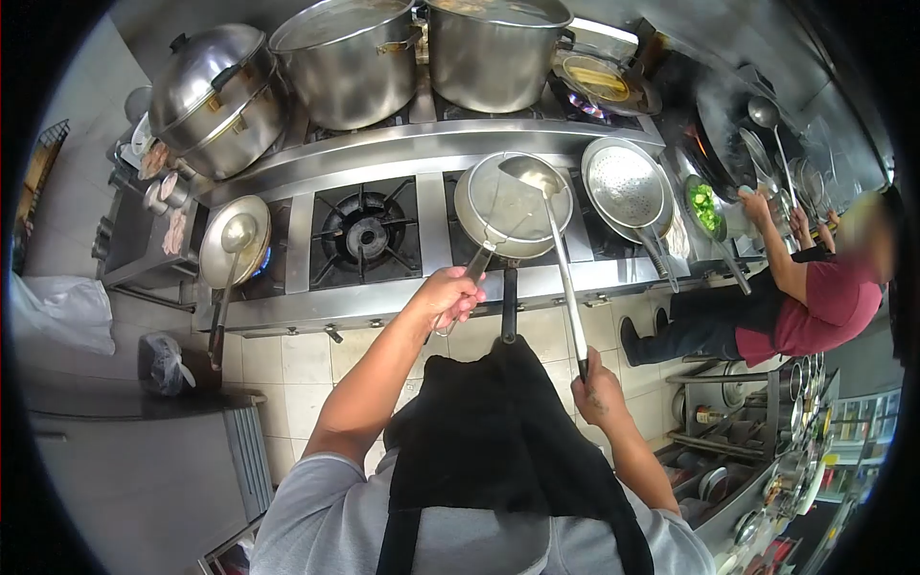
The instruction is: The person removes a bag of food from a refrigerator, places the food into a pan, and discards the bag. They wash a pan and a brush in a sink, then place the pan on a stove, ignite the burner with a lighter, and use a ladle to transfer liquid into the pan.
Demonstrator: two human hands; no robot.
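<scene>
The left grip (458, 295) is closed around the thin handle of a strainer (500, 213), and the right grip (599, 393) is closed near the end of a long ladle (560, 244). The strainer lies over the mouth of a pan (527, 252), probably so that what passes through its mesh falls inside. The ladle's bowl is over the strainer; whether they touch, I cannot tell. Holding the ladle so far back seems meant to give reach and keep the hand off the heat. The pan sits on the stove (300, 244), its dark handle (510, 307) pointing towards the person, likely for an easy grasp.

Left of it is a bare burner (366, 235), then a wok (217, 251) over a blue flame, with a second ladle (239, 233) resting inside. On the right, a perforated strainer (625, 177) lies on another pan (594, 168), perhaps to drain into it. Behind, two tall pots (345, 72) and a lidded pot (225, 105) stand on the raised back row, which seems to leave the front free for handled pans. Farther right, a co-worker (824, 297) reaches towards the stove beside a pan of green food (704, 206).
</scene>
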